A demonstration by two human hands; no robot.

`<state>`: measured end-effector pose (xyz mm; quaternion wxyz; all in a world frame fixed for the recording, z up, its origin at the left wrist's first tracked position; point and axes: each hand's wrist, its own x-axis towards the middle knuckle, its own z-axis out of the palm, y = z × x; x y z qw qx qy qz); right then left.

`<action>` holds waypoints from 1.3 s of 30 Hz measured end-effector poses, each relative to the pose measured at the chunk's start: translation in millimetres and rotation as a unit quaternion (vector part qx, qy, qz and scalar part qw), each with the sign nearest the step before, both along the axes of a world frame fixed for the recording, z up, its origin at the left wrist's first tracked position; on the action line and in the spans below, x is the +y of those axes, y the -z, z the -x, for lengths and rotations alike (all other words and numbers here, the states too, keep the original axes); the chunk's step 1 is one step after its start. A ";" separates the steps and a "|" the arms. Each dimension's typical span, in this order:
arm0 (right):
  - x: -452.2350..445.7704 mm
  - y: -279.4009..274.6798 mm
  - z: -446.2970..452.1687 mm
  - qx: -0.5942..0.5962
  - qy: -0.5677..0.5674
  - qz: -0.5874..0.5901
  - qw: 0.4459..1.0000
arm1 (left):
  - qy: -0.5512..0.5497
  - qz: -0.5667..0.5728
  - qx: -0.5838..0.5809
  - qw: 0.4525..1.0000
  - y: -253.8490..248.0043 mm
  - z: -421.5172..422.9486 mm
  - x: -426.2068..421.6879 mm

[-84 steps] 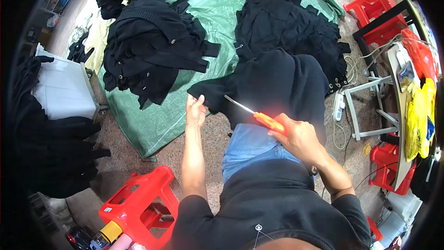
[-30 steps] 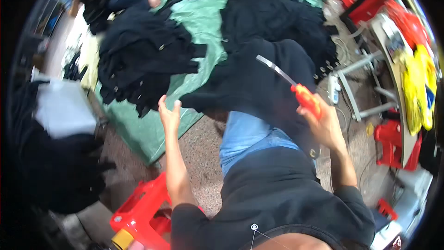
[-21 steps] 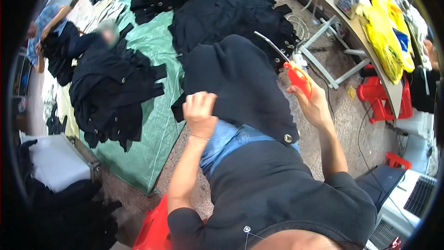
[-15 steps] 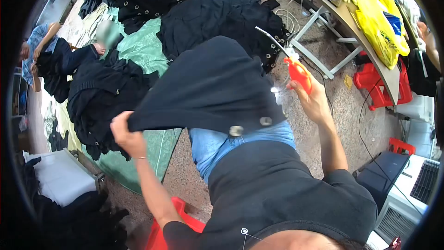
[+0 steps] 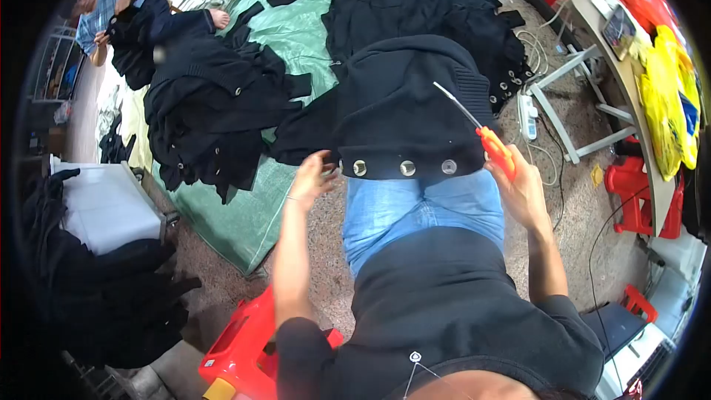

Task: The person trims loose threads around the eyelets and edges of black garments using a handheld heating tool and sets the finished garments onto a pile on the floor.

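Right hand [image 5: 524, 194] is gripping an orange tool [image 5: 498, 152], shaft pointing forward and leftward over the garment [image 5: 407, 115]; garment is lying across the lap, between the hands, metal rings [image 5: 407, 168] lining its near edge; left hand [image 5: 309, 181] is hovering half-open, fingers bent, beside that edge, contact unclear; clothes pile [image 5: 211, 100] is lying beyond it.

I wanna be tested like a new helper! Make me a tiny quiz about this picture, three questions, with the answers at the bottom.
1. Which hand grips the orange-handled tool?
2. True or false: the black garment over the jeans has shiny rings along one edge.
3. Fill in: the stool at the picture's lower left is ____.

Key:
1. The right hand.
2. True.
3. Red.
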<state>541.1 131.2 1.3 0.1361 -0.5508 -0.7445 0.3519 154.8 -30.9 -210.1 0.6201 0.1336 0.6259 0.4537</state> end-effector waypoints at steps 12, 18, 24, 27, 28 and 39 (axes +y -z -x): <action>-6.2 -26.8 32.9 -0.017 -0.128 -0.010 0.992 | -0.079 -0.048 -0.097 0.991 2.0 -46.8 20.9; -13.2 -34.4 57.8 -0.086 -0.296 -0.042 0.950 | -0.107 -0.129 0.020 0.986 -22.7 -18.3 -11.0; -22.5 -29.4 85.7 -0.074 -0.369 -0.044 0.925 | -0.168 -0.195 -0.029 0.966 -42.5 5.4 -47.2; -22.5 -27.6 90.7 -0.050 -0.358 -0.009 0.932 | -0.158 -0.183 -0.009 0.970 -47.0 4.3 -49.2; -21.6 -26.6 90.6 -0.061 -0.374 -0.019 0.925 | -0.156 -0.180 -0.005 0.971 -48.8 2.8 -47.2; -11.9 -32.8 61.0 -0.092 -0.315 -0.042 0.944 | 0.003 -0.168 0.144 0.975 -72.1 -60.9 -4.7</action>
